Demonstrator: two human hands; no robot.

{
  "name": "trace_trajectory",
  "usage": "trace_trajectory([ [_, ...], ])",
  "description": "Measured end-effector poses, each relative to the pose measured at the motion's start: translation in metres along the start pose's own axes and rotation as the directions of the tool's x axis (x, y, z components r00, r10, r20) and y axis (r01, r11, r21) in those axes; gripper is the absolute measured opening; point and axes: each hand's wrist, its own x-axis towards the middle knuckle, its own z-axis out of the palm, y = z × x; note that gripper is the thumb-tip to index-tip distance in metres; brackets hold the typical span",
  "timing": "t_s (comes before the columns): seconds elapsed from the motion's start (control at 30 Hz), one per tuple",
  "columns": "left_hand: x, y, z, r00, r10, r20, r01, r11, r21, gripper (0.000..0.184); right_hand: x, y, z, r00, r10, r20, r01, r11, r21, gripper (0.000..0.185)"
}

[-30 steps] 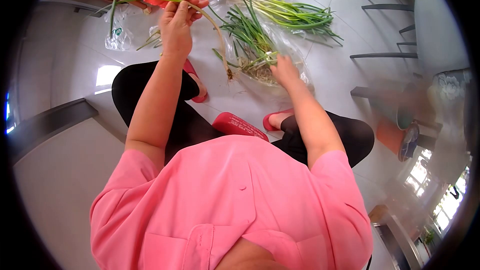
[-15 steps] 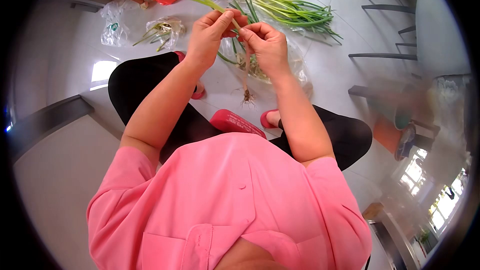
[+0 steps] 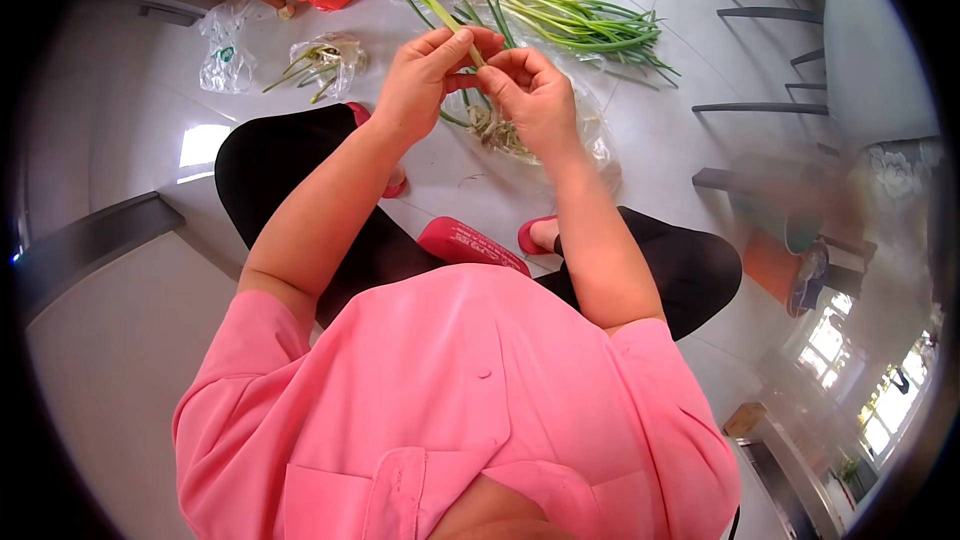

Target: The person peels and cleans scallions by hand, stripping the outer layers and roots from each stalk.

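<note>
The floor [image 3: 420, 180] looks smooth and glossy; the bags [image 3: 335, 55] at upper left are crinkled clear plastic, the shirt [image 3: 450, 360] matt cloth.

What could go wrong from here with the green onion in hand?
The left hand and right hand pinch the green onion close together, so a hard pull might tear or snap the thin stalk.

Anything dropped would likely land in the rooty clump below, and be hard to pick out.

The spread bunch lies close by that clump, so the two could get mixed.
</note>
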Motion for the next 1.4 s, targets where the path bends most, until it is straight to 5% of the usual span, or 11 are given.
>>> trace_trajectory([
  [0.13,-0.003,0.002,0.002,1.000,-0.010,0.013,0.010,1.000,-0.021,0.029,-0.001,0.004,0.001,0.993,-0.114,-0.036,0.111,0.990,-0.082,0.010],
  [0.43,-0.003,-0.001,-0.002,0.994,-0.085,0.063,0.093,0.986,-0.141,0.039,-0.008,-0.011,-0.004,1.000,-0.001,-0.026,-0.003,0.987,-0.163,0.010],
  [0.63,-0.008,0.002,0.005,0.993,-0.058,0.099,0.061,0.998,-0.027,0.036,-0.005,-0.006,-0.007,0.978,0.207,-0.014,-0.198,0.953,0.230,0.015],
  [0.7,-0.009,0.000,0.008,0.990,-0.034,0.139,-0.007,0.958,0.285,0.030,-0.003,-0.003,-0.010,0.978,0.207,0.039,-0.208,0.925,0.319,0.015],
  [0.83,-0.007,-0.005,0.010,0.994,-0.094,0.064,0.086,0.990,0.112,0.036,-0.003,-0.004,-0.010,0.976,0.217,-0.022,-0.197,0.918,0.344,0.015],
  [1.03,0.002,-0.004,-0.002,0.990,-0.102,-0.098,0.098,0.994,-0.049,0.030,-0.008,0.014,-0.021,0.969,0.247,-0.018,-0.172,0.726,0.666,0.015],
  [1.13,0.005,-0.001,-0.011,0.986,-0.064,-0.155,0.050,0.994,-0.092,0.025,-0.006,0.032,-0.041,0.960,0.273,-0.055,-0.217,0.858,0.465,0.017],
  [1.2,0.009,0.004,-0.017,0.985,-0.034,-0.172,0.015,0.994,-0.112,0.024,-0.005,0.046,-0.056,0.956,0.223,-0.191,-0.215,0.975,0.062,0.022],
  [1.27,0.010,0.005,-0.020,0.979,-0.027,-0.201,0.011,0.997,-0.080,0.024,-0.004,0.076,-0.084,0.946,0.219,-0.239,-0.228,0.974,-0.009,0.027],
  [1.33,0.009,0.008,-0.019,0.976,-0.012,-0.216,-0.002,0.998,-0.066,0.024,0.003,0.115,-0.120,0.891,-0.248,-0.380,-0.067,0.756,-0.651,0.027],
  [1.4,0.007,0.009,-0.018,0.980,-0.014,-0.201,-0.009,0.994,-0.110,0.023,0.000,0.108,-0.124,0.868,-0.232,-0.439,-0.119,0.761,-0.637,0.028],
])
